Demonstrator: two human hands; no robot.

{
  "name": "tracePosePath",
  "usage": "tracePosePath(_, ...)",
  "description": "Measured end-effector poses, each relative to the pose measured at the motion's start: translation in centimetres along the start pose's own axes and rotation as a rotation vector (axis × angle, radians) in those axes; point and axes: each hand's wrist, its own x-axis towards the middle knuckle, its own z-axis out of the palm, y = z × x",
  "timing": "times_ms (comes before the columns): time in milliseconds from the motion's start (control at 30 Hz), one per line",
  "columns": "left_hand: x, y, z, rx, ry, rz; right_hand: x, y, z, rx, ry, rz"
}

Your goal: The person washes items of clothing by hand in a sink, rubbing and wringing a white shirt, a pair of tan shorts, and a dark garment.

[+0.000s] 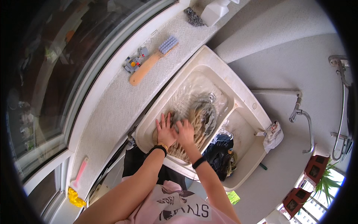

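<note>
My left hand (166,134) lies spread, palm down, in the left basin of a double laundry sink (142,131). Beside it, my right hand (184,133) bends its fingers over wet tan knitted fabric (195,128); the two hands meet at the thumbs. Whether the right fingers pinch the cloth is not visible. Water ripples in this basin around a metal drain fitting (211,98), and grey, dark cloth (208,114) lies near the fabric. Wet dark clothes (221,154) are heaped in the right basin.
A wooden-handled scrub brush (153,60) and grey toy pieces (132,64) lie on the ledge to the left. A white bottle (215,12) stands at its far end. Wall faucet (304,117) and a white cloth (274,137) are at the right; a pink-handled tool (81,172) lies lower left.
</note>
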Motion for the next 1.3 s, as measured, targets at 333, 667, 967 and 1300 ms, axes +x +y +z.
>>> tracePosePath(333, -0.5, 0.0, 1.2, -0.025, 0.187, 0.019, 2.5, 2.1, 4.2, -0.053, 0.063, -0.015)
tracePosePath(667, -0.4, 0.4, 0.3, -0.137, 0.308, 0.035, 9.7, 9.4, -0.2, 0.418, 0.301, 0.501)
tracePosePath(967, -0.3, 0.8, 0.5, -0.070, 0.281, 0.030, 2.6, 13.4, -5.3, 0.086, -0.074, 0.471)
tracePosePath(1300, -0.4, 0.9, 0.5, -0.026, 0.306, 0.045, 2.4, 13.8, -2.0, -0.364, 0.271, 0.354)
